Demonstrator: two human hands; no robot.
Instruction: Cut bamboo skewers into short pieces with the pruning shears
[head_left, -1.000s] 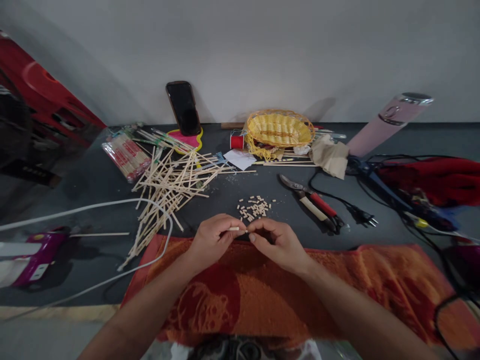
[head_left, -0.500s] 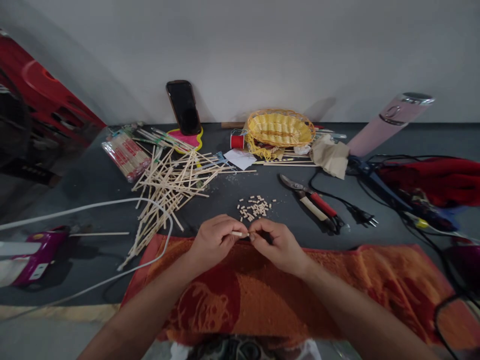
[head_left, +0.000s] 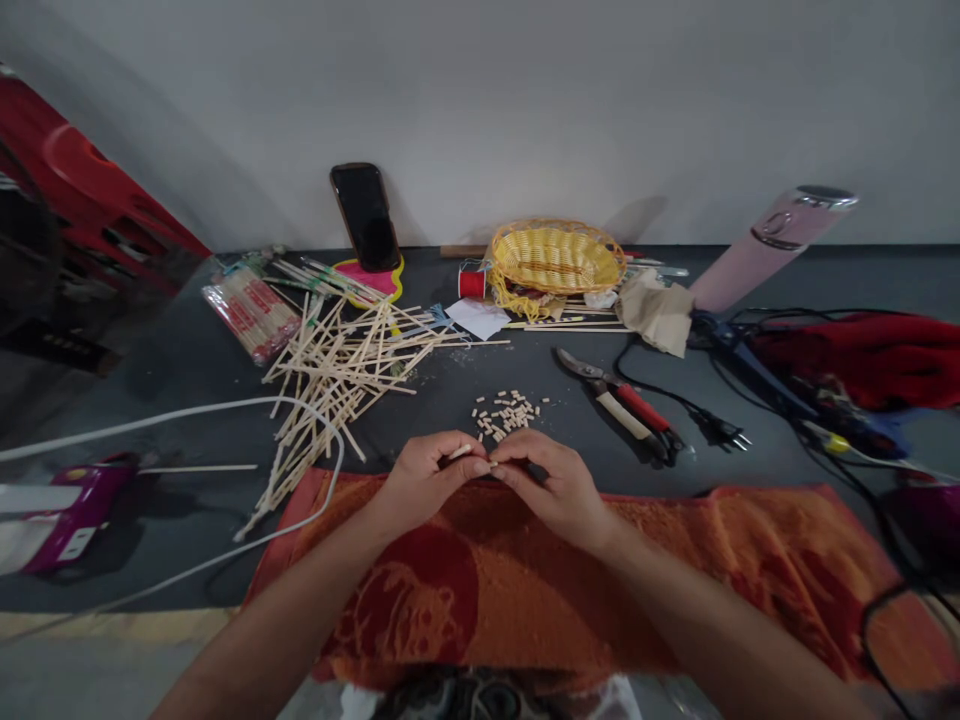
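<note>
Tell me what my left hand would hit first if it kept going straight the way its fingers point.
The left hand points right, fingertips already against the right hand around a small wooden piece. So it likely meets the right hand's fingers first.

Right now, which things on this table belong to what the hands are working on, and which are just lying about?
In use:
left hand and right hand, both pinching one small stick piece
pile of cut bits
loose sticks
cutters
orange towel

Lying about:
phone
yellow basket
red spool
pink bottle
black plug
</note>
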